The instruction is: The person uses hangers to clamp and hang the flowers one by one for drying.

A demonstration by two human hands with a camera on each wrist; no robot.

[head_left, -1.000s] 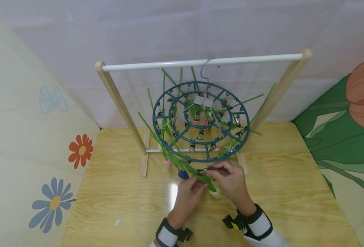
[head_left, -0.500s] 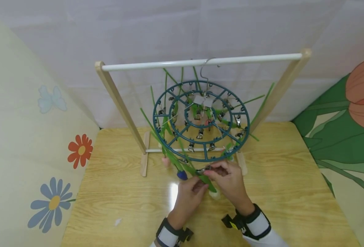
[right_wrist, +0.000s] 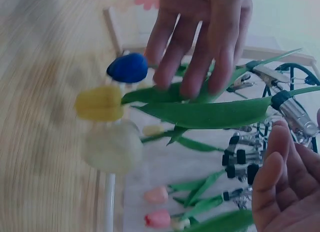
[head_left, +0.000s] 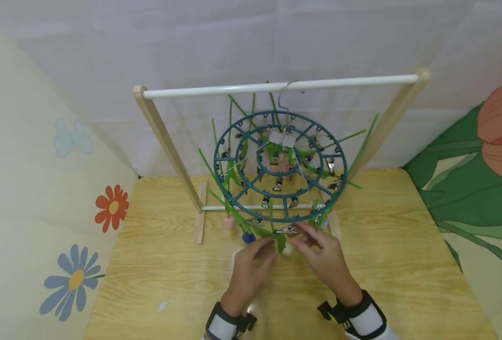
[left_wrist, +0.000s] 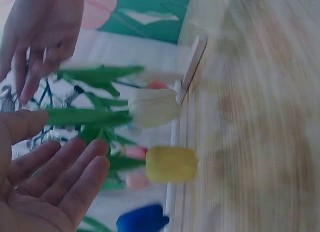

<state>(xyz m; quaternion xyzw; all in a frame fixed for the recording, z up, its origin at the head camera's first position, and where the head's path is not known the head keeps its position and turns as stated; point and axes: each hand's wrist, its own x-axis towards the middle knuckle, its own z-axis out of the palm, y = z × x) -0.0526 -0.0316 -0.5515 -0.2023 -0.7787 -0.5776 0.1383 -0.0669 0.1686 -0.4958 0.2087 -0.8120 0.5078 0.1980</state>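
Note:
A white tulip (left_wrist: 154, 108) with green leaves hangs head down from a metal clip (right_wrist: 297, 115) on the round green hanger (head_left: 286, 219). My left hand (head_left: 248, 264) is beside its leaf; the left wrist view shows the palm turned up and the fingers apart, with the thumb near the stem. Close to the clip, my right hand (head_left: 325, 255) has its fingers and thumb parted around no object; whether a fingertip touches the clip I cannot tell. A yellow tulip (left_wrist: 171, 164) and a blue tulip (head_left: 248, 237) hang nearby on the left.
The hanger hooks over the white bar (head_left: 234, 89) of a wooden rack (head_left: 166, 141) standing on the table (head_left: 157, 264). Several more clips and tulips, pink ones (right_wrist: 156, 194) among them, hang around it. A small white scrap (head_left: 162, 306) lies at the table's left.
Both hands have loosened: the right fingers have come off the clip and the left fingers off the tulip. The tulip now hangs more upright, and the hands have moved slightly apart.

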